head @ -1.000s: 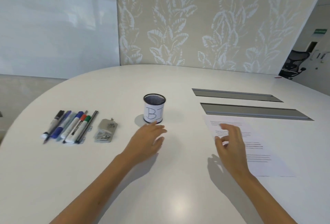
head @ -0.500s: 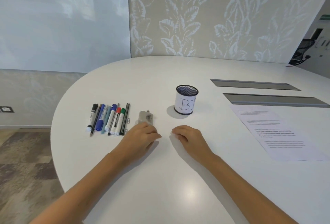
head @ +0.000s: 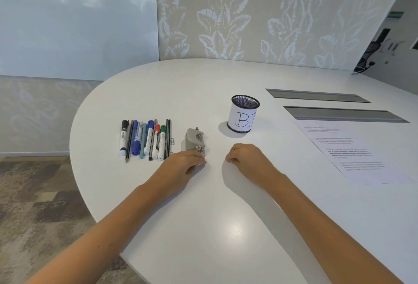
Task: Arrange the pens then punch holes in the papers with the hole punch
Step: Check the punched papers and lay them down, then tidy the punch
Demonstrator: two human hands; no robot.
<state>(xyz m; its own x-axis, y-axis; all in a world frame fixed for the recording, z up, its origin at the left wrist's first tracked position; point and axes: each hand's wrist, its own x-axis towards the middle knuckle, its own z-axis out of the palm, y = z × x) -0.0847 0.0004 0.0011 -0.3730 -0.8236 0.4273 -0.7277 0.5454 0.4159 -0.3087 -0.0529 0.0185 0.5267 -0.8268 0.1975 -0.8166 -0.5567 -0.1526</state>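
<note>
Several pens and markers (head: 146,140) lie side by side in a row on the left of the white table (head: 226,227). A grey metal hole punch (head: 195,142) sits just right of them. A black mesh pen cup (head: 243,114) with a white label stands behind the middle. Printed papers (head: 352,154) lie at the right. My left hand (head: 183,165) rests on the table just in front of the punch, fingers curled, holding nothing. My right hand (head: 246,159) rests beside it, fingers curled under, empty.
Two grey cable slots (head: 343,114) are set in the table behind the papers. A small paper clip (head: 172,141) lies between the pens and the punch. The table's rounded edge runs close on the left, with carpet (head: 34,204) below.
My right hand left the papers and came to the middle beside my left hand. My left hand drew back from the cup to the spot in front of the punch. The view swung left.
</note>
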